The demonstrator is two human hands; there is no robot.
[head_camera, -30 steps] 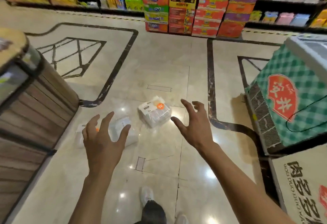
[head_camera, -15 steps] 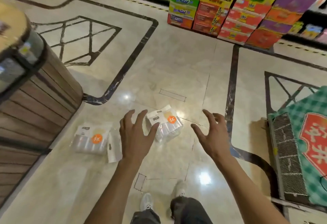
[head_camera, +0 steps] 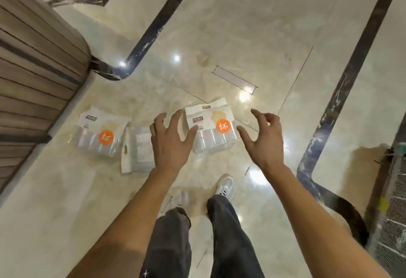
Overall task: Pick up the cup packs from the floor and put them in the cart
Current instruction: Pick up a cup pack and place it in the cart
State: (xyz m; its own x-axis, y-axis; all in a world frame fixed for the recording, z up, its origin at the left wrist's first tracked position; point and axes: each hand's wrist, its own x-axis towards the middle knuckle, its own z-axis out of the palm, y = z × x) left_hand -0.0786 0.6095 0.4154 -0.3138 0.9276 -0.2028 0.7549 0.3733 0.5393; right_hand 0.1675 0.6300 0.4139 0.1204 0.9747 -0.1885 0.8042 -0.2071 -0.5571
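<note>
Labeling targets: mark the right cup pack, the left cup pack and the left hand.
right cup pack (head_camera: 222, 126), head view, orange round sticker.
left cup pack (head_camera: 106, 138), head view, orange round sticker.
left hand (head_camera: 170, 146), head view, back of hand.

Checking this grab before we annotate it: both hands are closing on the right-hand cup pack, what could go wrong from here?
1. The right cup pack is glossy clear film; with the left hand and right hand open at its sides, it may slip or crush when squeezed.
2. The middle pack lies partly hidden under the left hand, so it could get nudged or overlooked.
3. The polished floor could let a pack slide away on contact.
</note>
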